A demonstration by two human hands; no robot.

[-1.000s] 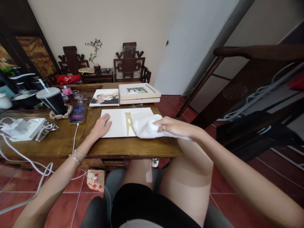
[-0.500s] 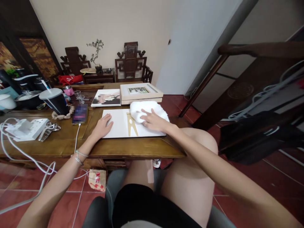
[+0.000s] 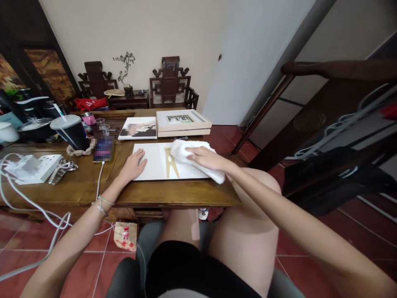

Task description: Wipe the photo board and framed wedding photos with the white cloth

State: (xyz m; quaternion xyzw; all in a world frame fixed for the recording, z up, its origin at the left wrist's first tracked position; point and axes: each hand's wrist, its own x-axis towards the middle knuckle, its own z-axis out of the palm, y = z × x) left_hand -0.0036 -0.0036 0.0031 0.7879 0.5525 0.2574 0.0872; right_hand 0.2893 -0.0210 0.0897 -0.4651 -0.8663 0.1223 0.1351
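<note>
The left hand [image 3: 135,165] lay flat, fingers spread and gripping nothing, on the left end of a thin white rectangular board [image 3: 153,161] with a yellow long-legged cat figure [image 3: 168,153] near its middle. The board rested on the near part of a brown polished wooden table [image 3: 173,193], with a strip of tabletop between it and the near edge. The right hand [image 3: 208,159] grasped a bunched white fluffy cloth [image 3: 182,148] over the board's right half; some fingertips were buried in the folds, so how tightly they pinched could not be told. The cloth hung past the board's near right corner and hid it.

A sideways push from the right hand could have swung the board around, since only the left palm steadied it. The trailing fold could have caught that hidden corner and dragged it toward the near edge. A stroke carried too far might have bumped the stacked cream-coloured frames [image 3: 182,123], just beyond the board, whose right end overhung the table. On the left, the thin white charging cable [image 3: 99,178] ran close to the forearm; a snag there could have tugged the dark-screened phone [image 3: 103,149].
</note>
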